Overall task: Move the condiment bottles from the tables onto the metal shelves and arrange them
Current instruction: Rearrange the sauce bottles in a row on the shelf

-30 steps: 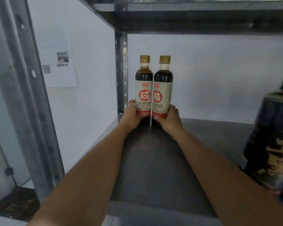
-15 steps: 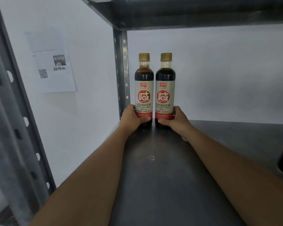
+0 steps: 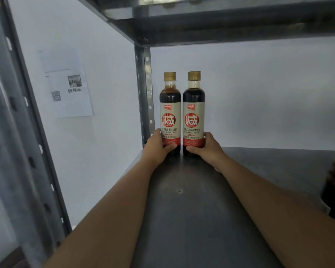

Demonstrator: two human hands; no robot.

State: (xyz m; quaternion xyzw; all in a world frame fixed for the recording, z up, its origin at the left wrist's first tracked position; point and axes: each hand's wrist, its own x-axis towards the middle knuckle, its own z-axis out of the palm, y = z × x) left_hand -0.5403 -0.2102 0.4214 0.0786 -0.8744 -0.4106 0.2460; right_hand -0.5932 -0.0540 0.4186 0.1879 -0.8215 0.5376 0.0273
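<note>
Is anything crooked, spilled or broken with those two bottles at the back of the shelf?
Nothing stands out. The left bottle and right bottle stand upright side by side at the back of the shelf, caps on, labels forward, no spill visible. The left hand and right hand each grip one low.

Left bottle and right bottle are standing upright, just beside each other, at the back left corner of the shelf. The rear post is standing just left of them. Left grip is holding the left bottle's base and right grip the right bottle's. The upper shelf is sitting overhead. A paper sheet is hanging on the wall, left of the post.
</note>
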